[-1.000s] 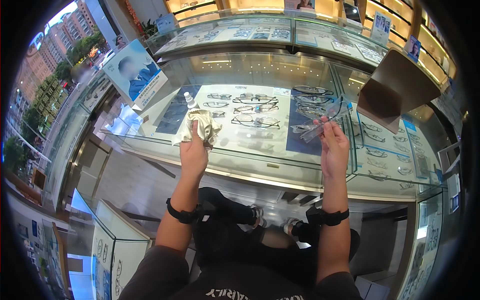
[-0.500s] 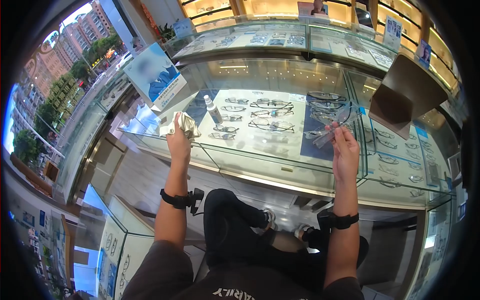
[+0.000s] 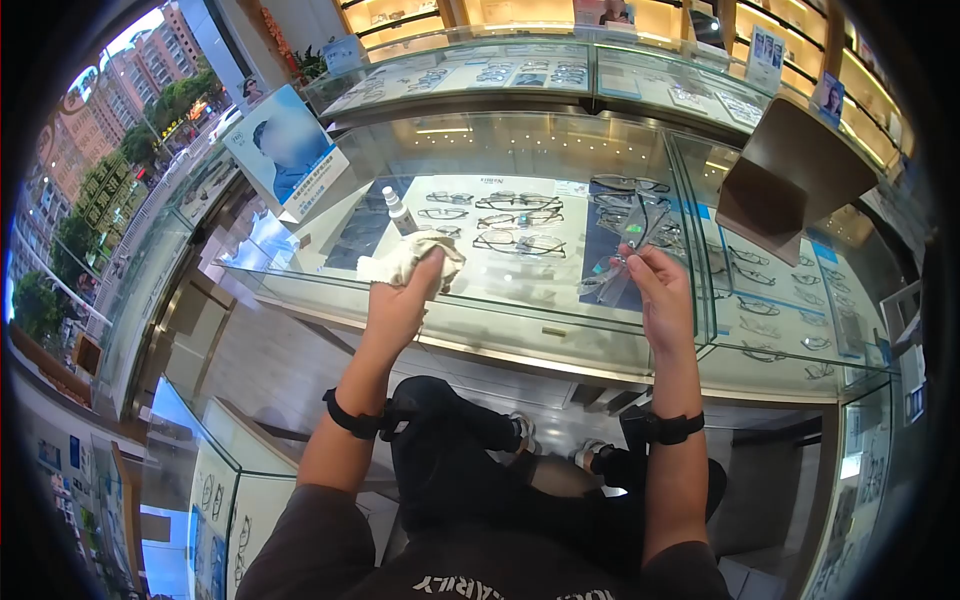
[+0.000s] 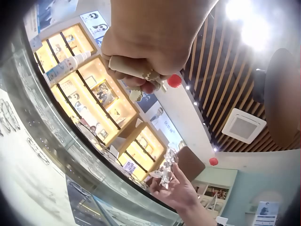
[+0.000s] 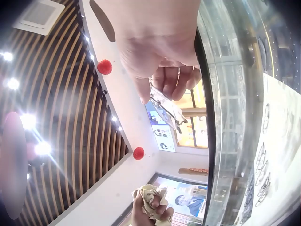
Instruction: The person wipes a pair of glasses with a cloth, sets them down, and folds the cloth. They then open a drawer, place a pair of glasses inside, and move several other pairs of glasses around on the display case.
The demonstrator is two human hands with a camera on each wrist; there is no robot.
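In the head view my left hand (image 3: 398, 305) grips a bunched cream cleaning cloth (image 3: 412, 258) over the front of the glass display counter. The cloth wraps over its fingers and hides the fingertips. My right hand (image 3: 665, 300) pinches a pair of clear eyeglasses (image 3: 612, 272) between thumb and fingers, held up above the counter to the right. In the right wrist view the eyeglasses (image 5: 168, 110) extend out from the thumb and forefinger. Just behind the cloth stands a white spray bottle (image 3: 396, 208), its lower part partly covered by the cloth.
Several eyeglasses (image 3: 520, 243) lie in rows in the glass counter (image 3: 470, 300). A poster stand (image 3: 285, 155) stands at the left and a brown panel (image 3: 790, 180) at the right. Another display case (image 3: 470, 75) runs behind.
My left hand swung left of the spray bottle with the cloth, then came back right in front of it. My right hand has turned the eyeglasses slightly. The head view shifted too.
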